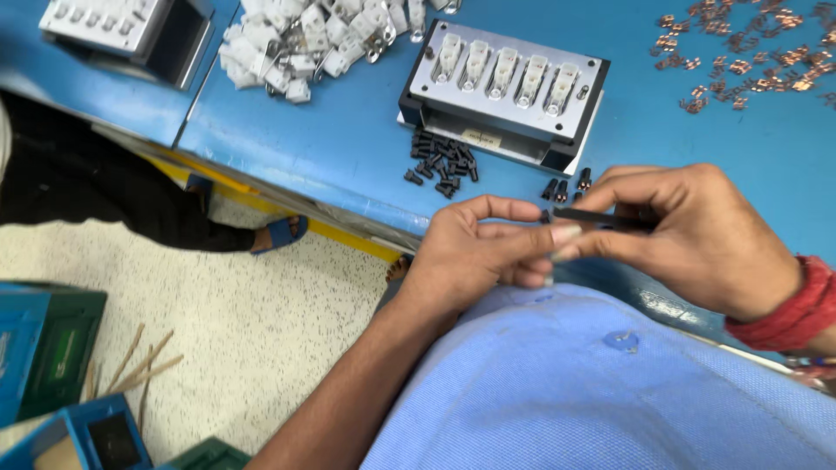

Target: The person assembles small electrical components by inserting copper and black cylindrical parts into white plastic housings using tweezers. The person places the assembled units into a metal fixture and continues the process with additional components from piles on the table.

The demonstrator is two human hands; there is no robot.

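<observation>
Black and slim, the tweezers [601, 218] lie level, long axis left to right, tip pointing left. The right hand [697, 239] pinches them; the left hand [479, 248] curls its fingers at the tip, seemingly steadying a tiny part. Just beyond, black screws [444, 161] lie scattered before a metal fixture [505, 87] on the blue table [305, 130].

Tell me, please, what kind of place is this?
Probably a small-parts assembly workshop: a blue workbench carries a metal jig with white parts seated in it, a pile of white plastic parts, and scattered copper contacts.
</observation>
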